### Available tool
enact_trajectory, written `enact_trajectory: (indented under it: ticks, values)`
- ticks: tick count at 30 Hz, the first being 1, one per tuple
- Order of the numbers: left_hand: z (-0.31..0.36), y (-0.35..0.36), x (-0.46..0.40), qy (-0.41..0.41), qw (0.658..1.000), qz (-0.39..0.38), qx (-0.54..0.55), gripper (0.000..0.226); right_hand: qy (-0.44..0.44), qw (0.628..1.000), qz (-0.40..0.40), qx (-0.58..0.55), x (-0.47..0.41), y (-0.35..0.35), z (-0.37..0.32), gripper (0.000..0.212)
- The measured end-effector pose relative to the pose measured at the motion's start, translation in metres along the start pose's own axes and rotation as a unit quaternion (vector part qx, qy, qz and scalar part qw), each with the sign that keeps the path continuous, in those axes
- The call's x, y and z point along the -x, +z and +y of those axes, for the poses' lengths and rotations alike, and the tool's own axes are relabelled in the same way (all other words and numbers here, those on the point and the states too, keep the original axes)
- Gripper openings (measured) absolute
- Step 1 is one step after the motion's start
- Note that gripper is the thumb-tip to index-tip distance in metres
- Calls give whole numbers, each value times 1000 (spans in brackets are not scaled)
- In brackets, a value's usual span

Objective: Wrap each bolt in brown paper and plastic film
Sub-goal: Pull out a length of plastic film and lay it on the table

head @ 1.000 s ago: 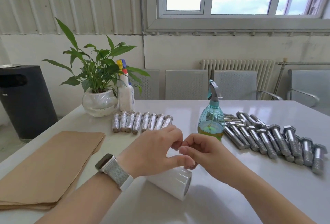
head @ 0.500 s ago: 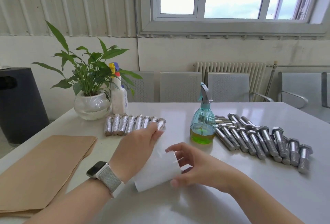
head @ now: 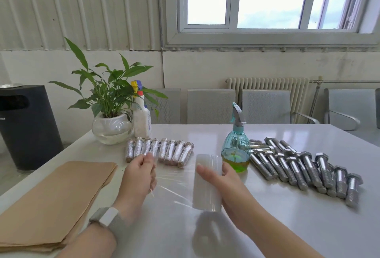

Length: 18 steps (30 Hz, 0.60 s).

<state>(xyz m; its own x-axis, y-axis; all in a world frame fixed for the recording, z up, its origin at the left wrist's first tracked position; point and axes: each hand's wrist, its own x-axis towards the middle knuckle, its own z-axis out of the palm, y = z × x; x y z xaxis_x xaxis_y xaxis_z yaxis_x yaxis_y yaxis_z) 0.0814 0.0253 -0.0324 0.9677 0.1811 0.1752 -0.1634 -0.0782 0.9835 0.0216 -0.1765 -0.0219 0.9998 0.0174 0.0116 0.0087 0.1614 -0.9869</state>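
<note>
- So, a row of eight finished bolts wrapped in brown paper and shiny film lies at the far left-centre of the white counter, each with its long axis running near to far, side by side.
- Still to do, by my judgement: the heap of bare steel hex bolts on the right, well more than what is wrapped, most lying with heads far and threaded ends near, fanned slightly.
- The stack of brown paper sheets waits at the near left, untouched for now.
- My right hand curls round the white roll of clear plastic film, which I hold above the counter with its long axis near to far.
- My left hand pinches the film's free edge, and a stretched clear sheet spans between the two hands, pulled leftward.
- No bolt sits under the sheet that I can see, so I judge this as drawing out film for the next one.
</note>
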Motion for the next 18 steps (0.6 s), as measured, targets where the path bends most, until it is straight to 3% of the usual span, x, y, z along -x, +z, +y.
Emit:
enact_trajectory:
  ticks: [2, 4, 9, 12, 15, 18]
  values:
    - [5, -10, 5, -52, 991, -47, 111, 36, 16, 999, -22, -22, -1, -4, -2, 58]
    - [8, -18, 9, -71, 981, -85, 159, 34, 29, 998, -30, -36, -1, -7, -1, 59]
    - [5, -29, 15, -63, 983, -98, 142, 37, 20, 999, -27, -26, -1, -8, 1, 61]
    - [0, -30, 18, -70, 983, -90, 145, 36, 65, 996, -53, -43, 0, -13, -2, 66]
    - [-1, -33, 17, -83, 982, -78, 151, 32, 115, 987, -84, -73, -2, -25, -6, 55]
    - [0, -39, 14, -92, 984, -68, 135, 26, 101, 991, -87, -28, -3, -31, -9, 53]
